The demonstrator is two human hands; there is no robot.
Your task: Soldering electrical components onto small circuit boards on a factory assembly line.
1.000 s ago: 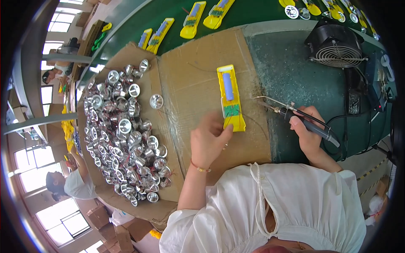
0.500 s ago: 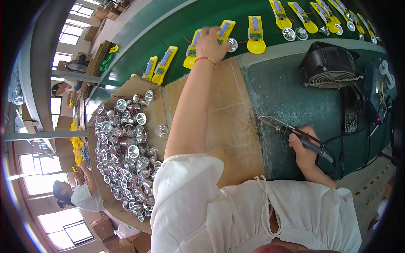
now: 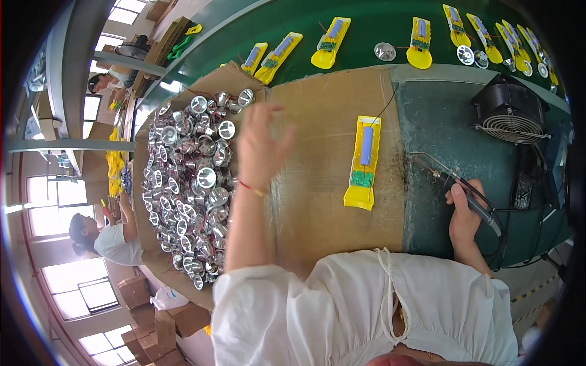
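My left hand (image 3: 261, 143), slightly blurred, is above the cardboard beside a big pile of shiny reflector cups (image 3: 189, 177). It holds nothing, and its fingers and thumb are apart. On the cardboard mat (image 3: 323, 226) lies a yellow flashlight housing (image 3: 357, 196) with a blue-violet battery cell, a green circuit board and a dark wire reaching past its far end. My right hand (image 3: 465, 213) grips a soldering iron (image 3: 487, 218) at the right; its tip points left, beside the mat's right edge and apart from the housing.
Along the far green belt (image 3: 360, 33) lie several yellow housings, some with reflectors. A black fan (image 3: 510, 110) stands at the right, with a dark soldering station (image 3: 557, 177) next to it. Cardboard walls surround the reflectors. Another person (image 3: 116, 238) works at the far left.
A yellow housing now lies on the cardboard mat. My left hand has left the far row and come nearer and left, toward the reflectors. The right hand keeps the soldering iron; the view has shifted.
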